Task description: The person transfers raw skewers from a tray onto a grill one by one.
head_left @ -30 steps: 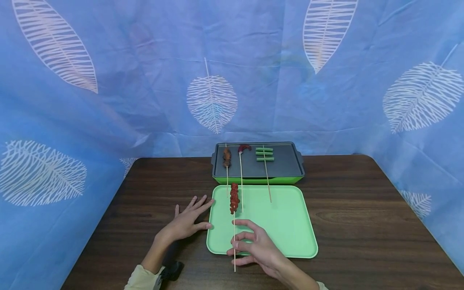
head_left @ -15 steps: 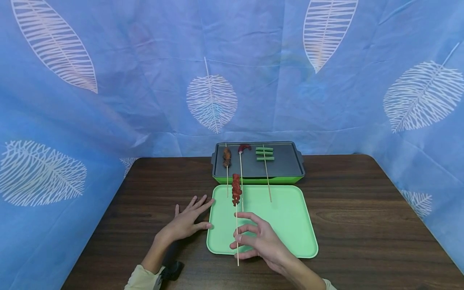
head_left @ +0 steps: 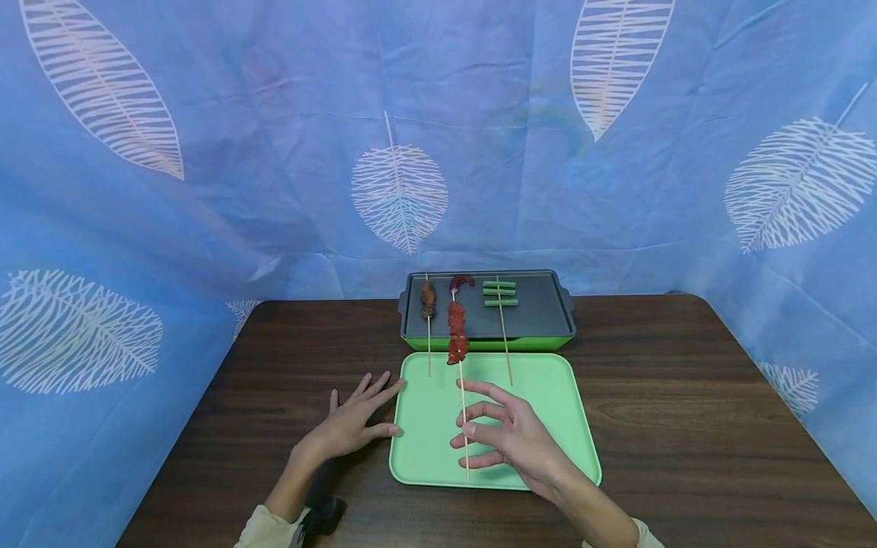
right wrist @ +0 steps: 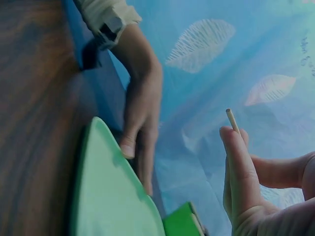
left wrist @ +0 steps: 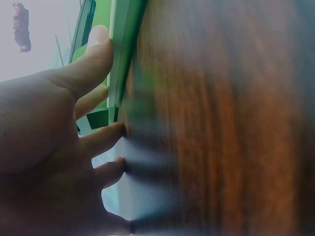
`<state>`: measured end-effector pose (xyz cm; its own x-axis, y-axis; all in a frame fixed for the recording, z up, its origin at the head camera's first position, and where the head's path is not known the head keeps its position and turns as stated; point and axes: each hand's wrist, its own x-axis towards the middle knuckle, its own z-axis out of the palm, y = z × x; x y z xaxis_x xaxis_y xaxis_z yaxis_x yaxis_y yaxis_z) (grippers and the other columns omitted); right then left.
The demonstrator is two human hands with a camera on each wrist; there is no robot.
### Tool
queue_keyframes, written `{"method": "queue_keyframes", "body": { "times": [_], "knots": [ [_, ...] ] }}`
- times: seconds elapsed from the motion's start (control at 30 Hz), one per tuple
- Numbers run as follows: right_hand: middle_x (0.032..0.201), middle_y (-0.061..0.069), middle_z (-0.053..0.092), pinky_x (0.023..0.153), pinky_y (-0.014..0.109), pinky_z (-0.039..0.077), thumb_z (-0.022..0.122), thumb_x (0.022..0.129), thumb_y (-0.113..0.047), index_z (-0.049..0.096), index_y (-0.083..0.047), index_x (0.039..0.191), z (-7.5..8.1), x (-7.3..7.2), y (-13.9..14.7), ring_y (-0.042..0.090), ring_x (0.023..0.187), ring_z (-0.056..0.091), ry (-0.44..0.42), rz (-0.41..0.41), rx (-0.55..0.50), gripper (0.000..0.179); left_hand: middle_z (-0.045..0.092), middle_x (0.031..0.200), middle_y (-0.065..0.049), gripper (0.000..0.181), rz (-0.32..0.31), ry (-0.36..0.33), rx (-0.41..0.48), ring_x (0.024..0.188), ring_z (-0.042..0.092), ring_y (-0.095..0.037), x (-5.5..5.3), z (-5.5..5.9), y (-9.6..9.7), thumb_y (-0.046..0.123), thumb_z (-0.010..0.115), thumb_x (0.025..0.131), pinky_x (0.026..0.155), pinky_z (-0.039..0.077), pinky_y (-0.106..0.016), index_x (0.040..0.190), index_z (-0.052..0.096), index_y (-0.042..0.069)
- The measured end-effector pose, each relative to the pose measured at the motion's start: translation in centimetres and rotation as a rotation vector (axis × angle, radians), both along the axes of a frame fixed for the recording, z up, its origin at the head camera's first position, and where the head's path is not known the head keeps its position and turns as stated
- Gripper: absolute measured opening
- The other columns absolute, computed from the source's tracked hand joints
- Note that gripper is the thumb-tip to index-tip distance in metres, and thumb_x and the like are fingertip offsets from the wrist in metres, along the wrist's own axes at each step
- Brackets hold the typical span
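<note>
My right hand (head_left: 517, 438) pinches the bare stick of a skewer of red meat (head_left: 457, 335) between thumb and fingers. The skewer is raised over the light green tray (head_left: 548, 411), its meat end pointing away toward the grill pan. In the right wrist view the stick's blunt end (right wrist: 233, 119) pokes out past my fingers. Fingers spread and straight, my left hand (head_left: 349, 426) rests on the table, with thumb and index finger at the tray's left rim. The left wrist view shows that thumb (left wrist: 98, 42) against the green edge.
Behind the tray stands a dark grill pan (head_left: 541, 312) on a green base. Across it lie a brown meat skewer (head_left: 428, 299), a skewer with a curled dark red piece (head_left: 464, 280) and a green vegetable skewer (head_left: 500, 293). Their sticks overhang the tray. A blue leaf-patterned cloth (head_left: 479, 190) hangs behind.
My right hand has carried the red meat skewer forward and to the right, so its meat now overlaps the pan's front edge in view. The left hand has stayed in place.
</note>
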<state>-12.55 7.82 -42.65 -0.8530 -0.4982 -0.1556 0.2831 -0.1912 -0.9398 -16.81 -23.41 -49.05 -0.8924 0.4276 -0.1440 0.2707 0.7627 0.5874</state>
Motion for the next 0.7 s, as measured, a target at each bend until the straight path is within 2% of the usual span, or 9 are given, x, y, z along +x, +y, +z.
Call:
{"method": "queue_keyframes", "body": {
  "times": [0.17,0.3,0.53,0.7],
  "knots": [
    [0.114,0.024,0.058,0.083,0.063,0.055,0.068,0.097,-0.001,0.044,-0.012,0.155,0.7,-0.9,1.3,0.034,0.098,0.072,0.044,-0.005,0.016,0.064,0.018,0.17,-0.014,0.078,-0.004,-0.004,0.013,0.155,0.004,-0.043,0.1,0.1,0.0,0.045,0.068,0.097,0.103,-0.009,-0.084,0.164,0.033,0.025],
    [0.115,0.025,0.058,0.082,0.061,0.057,0.068,0.098,-0.001,0.043,-0.012,0.156,1.0,-1.7,2.3,0.033,0.098,0.072,0.077,-0.008,0.04,0.065,0.017,0.17,-0.014,0.078,-0.011,0.0,0.022,0.155,0.004,-0.044,0.0,0.1,0.0,0.045,0.068,0.097,0.103,-0.009,-0.085,0.164,0.032,0.024],
    [0.112,0.017,0.06,0.082,0.061,0.056,0.066,0.099,-0.003,0.04,-0.009,0.158,1.6,-3.2,4.0,0.028,0.1,0.073,0.119,-0.035,0.064,0.065,0.017,0.17,-0.013,0.079,-0.013,-0.004,0.02,0.155,0.003,-0.043,0.0,0.0,-0.1,0.046,0.067,0.097,0.103,-0.009,-0.085,0.164,0.032,0.025],
    [0.116,0.017,0.06,0.081,0.056,0.058,0.066,0.1,-0.003,0.037,-0.007,0.16,2.0,-4.5,5.4,0.026,0.104,0.071,0.158,-0.067,0.08,0.066,0.018,0.17,-0.014,0.079,-0.014,0.001,0.018,0.155,0.004,-0.045,0.0,0.0,-0.1,0.046,0.067,0.097,0.102,-0.009,-0.085,0.164,0.032,0.024]
  ]
}}
